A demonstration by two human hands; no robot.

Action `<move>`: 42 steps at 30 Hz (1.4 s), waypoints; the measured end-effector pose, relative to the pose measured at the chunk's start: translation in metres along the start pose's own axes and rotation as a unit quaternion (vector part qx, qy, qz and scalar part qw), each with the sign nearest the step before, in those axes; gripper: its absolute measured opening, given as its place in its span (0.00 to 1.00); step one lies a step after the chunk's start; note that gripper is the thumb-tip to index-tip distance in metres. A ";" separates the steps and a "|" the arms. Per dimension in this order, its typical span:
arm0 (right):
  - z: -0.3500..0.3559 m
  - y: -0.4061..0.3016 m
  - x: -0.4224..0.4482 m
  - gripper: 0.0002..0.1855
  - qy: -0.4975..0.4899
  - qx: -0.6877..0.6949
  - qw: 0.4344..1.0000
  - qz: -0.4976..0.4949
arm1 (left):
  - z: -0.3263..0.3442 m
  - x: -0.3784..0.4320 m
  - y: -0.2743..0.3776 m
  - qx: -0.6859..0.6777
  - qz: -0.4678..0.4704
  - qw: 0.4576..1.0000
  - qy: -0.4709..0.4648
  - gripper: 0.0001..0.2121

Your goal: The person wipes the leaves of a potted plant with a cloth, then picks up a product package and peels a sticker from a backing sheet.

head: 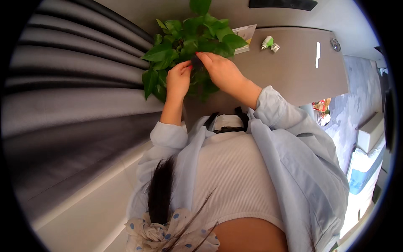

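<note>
A leafy green potted plant (189, 41), its pot hidden, stands at the left end of a grey-brown cabinet top (283, 72). In front of its leaves, my left hand (178, 80) pinches the left side of a small dark, thin piece (197, 63) between thumb and fingers. My right hand (222, 71) comes in from the right, its fingertips at the upper edge of the same piece. What that piece is cannot be told. Both hands have red nails and rolled light-blue sleeves above the wrists.
Grey curtains (78, 63) hang close on the left. Behind the plant leans a printed card or booklet (245, 36). On the cabinet top lie a green-and-white plug-like item (267, 42), a small white block (275, 48) and a round metallic object (335, 45). A patterned rug (355, 82) lies beyond.
</note>
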State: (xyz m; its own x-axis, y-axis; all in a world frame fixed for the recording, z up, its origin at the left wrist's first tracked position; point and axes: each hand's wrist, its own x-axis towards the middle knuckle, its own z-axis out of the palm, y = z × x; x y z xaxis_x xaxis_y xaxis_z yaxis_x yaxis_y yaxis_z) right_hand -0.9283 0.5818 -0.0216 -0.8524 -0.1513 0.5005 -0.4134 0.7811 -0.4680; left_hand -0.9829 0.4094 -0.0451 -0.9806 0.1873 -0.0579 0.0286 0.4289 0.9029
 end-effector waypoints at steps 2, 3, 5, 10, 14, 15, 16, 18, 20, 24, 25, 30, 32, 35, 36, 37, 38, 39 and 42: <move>0.000 -0.002 0.003 0.24 -0.023 -0.003 0.999 0.028 | -0.005 -0.002 0.011 0.013 -0.038 0.998 -0.049 0.15; 0.001 -0.002 0.004 0.22 -0.043 -0.002 0.997 0.059 | -0.005 -0.003 0.015 0.013 -0.037 0.998 -0.050 0.15; 0.003 -0.004 0.007 0.20 -0.063 0.000 0.994 0.091 | -0.006 -0.005 0.019 0.044 -0.063 0.994 -0.071 0.19; 0.011 -0.003 0.011 0.15 -0.057 0.021 0.991 0.120 | -0.004 -0.008 0.009 0.020 -0.029 0.996 -0.078 0.25; 0.026 -0.004 0.004 0.16 -0.062 0.090 0.987 0.117 | -0.005 -0.008 0.018 0.033 -0.055 0.991 -0.115 0.32; 0.028 -0.006 0.002 0.15 -0.050 0.119 0.985 0.114 | -0.004 -0.008 0.018 0.033 -0.055 0.991 -0.114 0.32; 0.028 -0.008 0.001 0.15 -0.038 0.147 0.982 0.112 | -0.003 -0.008 0.018 0.027 -0.049 0.993 -0.105 0.33; 0.025 -0.014 -0.001 0.14 -0.025 0.155 0.982 0.108 | -0.002 -0.010 0.020 0.020 -0.044 0.995 -0.092 0.35; 0.024 -0.018 -0.004 0.14 -0.011 0.163 0.981 0.104 | -0.001 -0.010 0.025 0.013 -0.053 0.995 -0.088 0.37; 0.022 -0.022 -0.007 0.15 0.026 0.192 0.973 0.129 | 0.003 -0.009 0.026 -0.052 0.002 0.997 -0.060 0.40; 0.021 -0.023 -0.008 0.16 0.042 0.198 0.970 0.136 | 0.003 -0.010 0.032 -0.099 -0.029 0.993 -0.060 0.40; 0.013 -0.032 -0.009 0.16 0.029 0.249 0.951 0.180 | 0.001 -0.020 0.062 -0.152 -0.110 0.980 -0.071 0.42; 0.006 -0.033 -0.008 0.16 0.008 0.280 0.938 0.205 | -0.002 -0.021 0.059 -0.137 -0.117 0.981 -0.072 0.41; -0.010 -0.021 -0.011 0.16 0.016 0.460 0.843 0.279 | -0.012 -0.016 0.037 -0.093 -0.057 0.988 -0.106 0.38; -0.022 -0.019 -0.010 0.16 0.034 0.543 0.794 0.270 | -0.012 -0.018 0.042 -0.096 -0.058 0.988 -0.104 0.38; -0.047 -0.016 -0.011 0.14 0.018 0.599 0.755 0.266 | -0.014 -0.022 0.049 0.018 0.021 0.999 -0.037 0.35; -0.061 -0.005 -0.015 0.14 0.046 0.638 0.732 0.235 | -0.012 -0.026 0.059 0.133 0.102 0.986 0.026 0.31; -0.080 0.004 -0.018 0.15 0.077 0.657 0.709 0.243 | -0.010 -0.033 0.071 0.185 0.140 0.968 0.092 0.23; -0.116 0.042 -0.015 0.15 0.210 0.690 0.654 0.228 | 0.002 -0.038 0.075 0.085 0.232 0.964 0.095 0.18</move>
State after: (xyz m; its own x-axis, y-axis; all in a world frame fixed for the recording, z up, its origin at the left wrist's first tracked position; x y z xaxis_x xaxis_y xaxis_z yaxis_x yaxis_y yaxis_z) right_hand -0.8957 0.6876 0.0354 -0.9444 0.3135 0.0993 -0.2892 -0.6479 -0.7047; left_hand -0.9433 0.4364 0.0240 -0.8716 0.2361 0.4295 0.4890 0.4788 0.7291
